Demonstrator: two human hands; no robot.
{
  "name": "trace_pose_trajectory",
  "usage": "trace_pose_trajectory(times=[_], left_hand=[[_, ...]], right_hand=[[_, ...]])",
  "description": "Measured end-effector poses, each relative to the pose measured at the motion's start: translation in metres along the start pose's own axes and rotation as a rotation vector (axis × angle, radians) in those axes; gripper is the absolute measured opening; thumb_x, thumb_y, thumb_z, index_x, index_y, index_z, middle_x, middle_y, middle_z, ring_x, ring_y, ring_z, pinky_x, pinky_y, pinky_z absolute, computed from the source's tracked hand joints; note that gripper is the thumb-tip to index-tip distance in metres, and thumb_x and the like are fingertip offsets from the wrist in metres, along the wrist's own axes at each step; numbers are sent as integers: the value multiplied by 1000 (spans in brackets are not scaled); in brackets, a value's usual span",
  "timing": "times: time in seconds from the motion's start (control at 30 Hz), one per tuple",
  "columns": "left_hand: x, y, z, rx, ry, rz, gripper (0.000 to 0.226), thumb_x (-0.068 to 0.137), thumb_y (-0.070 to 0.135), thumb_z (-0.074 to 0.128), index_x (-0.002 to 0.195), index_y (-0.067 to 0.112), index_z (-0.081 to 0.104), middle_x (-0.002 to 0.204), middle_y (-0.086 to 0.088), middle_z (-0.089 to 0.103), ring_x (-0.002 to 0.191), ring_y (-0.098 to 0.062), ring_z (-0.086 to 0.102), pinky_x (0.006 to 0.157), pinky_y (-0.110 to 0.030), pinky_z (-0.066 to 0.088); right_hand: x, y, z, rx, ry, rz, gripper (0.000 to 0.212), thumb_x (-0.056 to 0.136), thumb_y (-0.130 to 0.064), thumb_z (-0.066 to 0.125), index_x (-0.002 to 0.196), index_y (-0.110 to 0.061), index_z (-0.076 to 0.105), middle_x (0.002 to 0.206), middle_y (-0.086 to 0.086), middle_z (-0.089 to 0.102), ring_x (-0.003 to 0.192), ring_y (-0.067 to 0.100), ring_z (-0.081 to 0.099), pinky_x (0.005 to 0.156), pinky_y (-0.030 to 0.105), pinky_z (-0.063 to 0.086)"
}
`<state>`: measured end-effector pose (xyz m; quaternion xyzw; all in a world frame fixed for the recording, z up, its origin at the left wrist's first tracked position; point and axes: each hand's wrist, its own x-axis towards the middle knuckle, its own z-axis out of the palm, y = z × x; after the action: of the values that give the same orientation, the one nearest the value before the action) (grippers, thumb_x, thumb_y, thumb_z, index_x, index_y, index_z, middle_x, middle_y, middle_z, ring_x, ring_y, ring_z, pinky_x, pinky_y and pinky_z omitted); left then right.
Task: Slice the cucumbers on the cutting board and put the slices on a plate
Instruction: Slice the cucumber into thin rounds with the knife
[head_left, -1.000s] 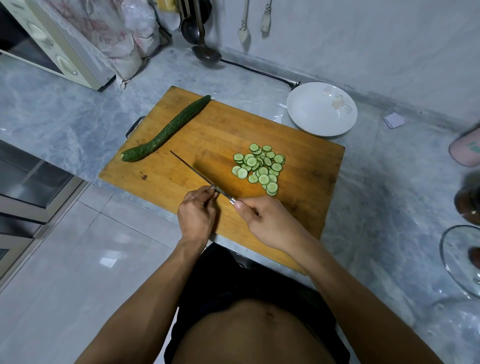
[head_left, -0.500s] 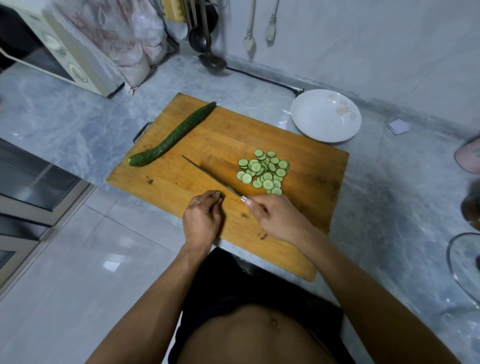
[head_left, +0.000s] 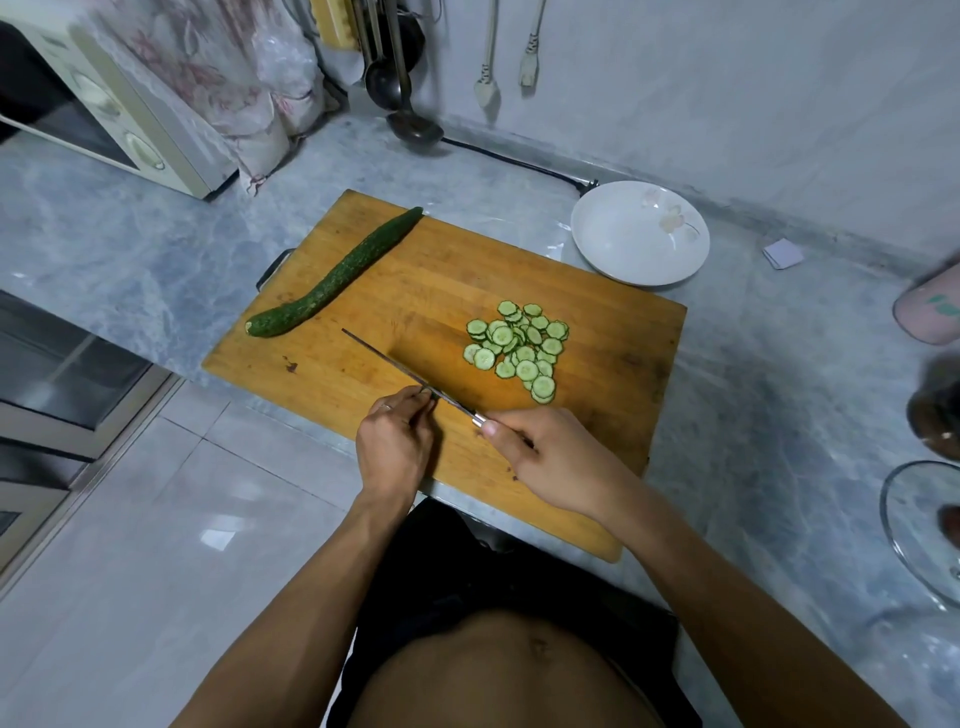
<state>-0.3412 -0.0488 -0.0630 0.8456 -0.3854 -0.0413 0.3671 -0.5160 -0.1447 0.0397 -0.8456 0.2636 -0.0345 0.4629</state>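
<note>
On the board (head_left: 597, 322), a last stub (head_left: 432, 396) is pinched by the left hand (head_left: 396, 447); the knife (head_left: 410, 375) is gripped by the right hand (head_left: 550, 457). Fingertips should be tucked back. Slices (head_left: 519, 349) lie heaped nearby.

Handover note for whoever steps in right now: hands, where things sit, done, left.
Right hand grips the knife handle; the blade lies low across the cutting board.
Left hand pinches a small dark green cucumber end against the blade.
Slices sit piled on the board, right of the blade.
Whole cucumber lies uncut along the board's far left.
Plate stands beyond the board's far right corner, no slices on it.
Done: one cucumber nearly all sliced.
Left: slice the second, move all slices to the plate.
</note>
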Motion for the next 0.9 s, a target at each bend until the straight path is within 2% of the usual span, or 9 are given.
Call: trace_pose_trajectory(times=[0.1, 0.23, 0.37, 0.47, 0.57, 0.7, 0.8, 0.9], left_hand=[[-1, 0, 0, 11, -16, -20, 24, 80, 0, 66, 99, 8, 77, 104, -10, 74, 93, -24, 68, 82, -26, 51], [-1, 3, 0, 22, -15, -34, 21, 82, 2, 64, 98, 7, 77, 102, -8, 74, 92, -26, 68, 80, -27, 51], [-2, 3, 0, 1, -4, -51, 21, 82, 1, 65, 98, 7, 77, 103, -9, 74, 93, -25, 68, 82, -26, 50], [-2, 4, -1, 0, -2, -55, 23, 80, -2, 65, 98, 6, 77, 104, -10, 74, 93, -26, 68, 81, -25, 49], [-1, 8, -1, -4, -7, -61, 25, 75, -6, 66, 93, 5, 78, 104, -11, 73, 92, -27, 68, 78, -23, 49], [-1, 8, -1, 6, -13, -58, 24, 73, -6, 66, 91, 5, 78, 102, -10, 74, 90, -28, 69, 74, -24, 50], [-1, 7, -2, -5, -5, -61, 21, 78, -3, 66, 94, 5, 77, 102, -9, 74, 92, -27, 68, 79, -23, 48], [0, 7, -5, -21, 12, -56, 18, 83, 2, 69, 98, 7, 77, 102, -7, 74, 94, -22, 68, 84, -17, 44]], right_hand=[[-2, 0, 1, 6, -2, 7, 37, 106, -35, 44, 80, -15, 59, 59, -1, 40, 54, 9, 39, 54, 38, 36], [-2, -4, 3, 28, 2, 7, 41, 105, -34, 45, 65, -35, 47, 56, -6, 37, 52, 8, 35, 53, 31, 30], [1, -7, 6, 42, -7, 48, 46, 105, -37, 44, 59, -37, 42, 57, -6, 32, 53, 10, 31, 52, 36, 28], [6, -7, 9, 33, -13, 64, 45, 104, -39, 44, 59, -34, 42, 57, -6, 31, 53, 10, 31, 52, 34, 28], [15, -6, 17, 43, 7, 68, 42, 105, -37, 44, 66, -21, 43, 57, -7, 33, 52, 9, 31, 52, 32, 29], [25, -5, 26, 32, 19, 102, 32, 105, -38, 45, 80, -22, 57, 57, -6, 38, 51, 8, 36, 53, 29, 33], [25, -1, 27, 4, 32, 92, 32, 105, -39, 44, 90, -18, 62, 58, -5, 41, 54, 9, 40, 56, 32, 38], [23, 4, 20, -15, 39, 74, 36, 104, -41, 44, 89, -14, 62, 58, -4, 42, 53, 14, 41, 54, 34, 37]])
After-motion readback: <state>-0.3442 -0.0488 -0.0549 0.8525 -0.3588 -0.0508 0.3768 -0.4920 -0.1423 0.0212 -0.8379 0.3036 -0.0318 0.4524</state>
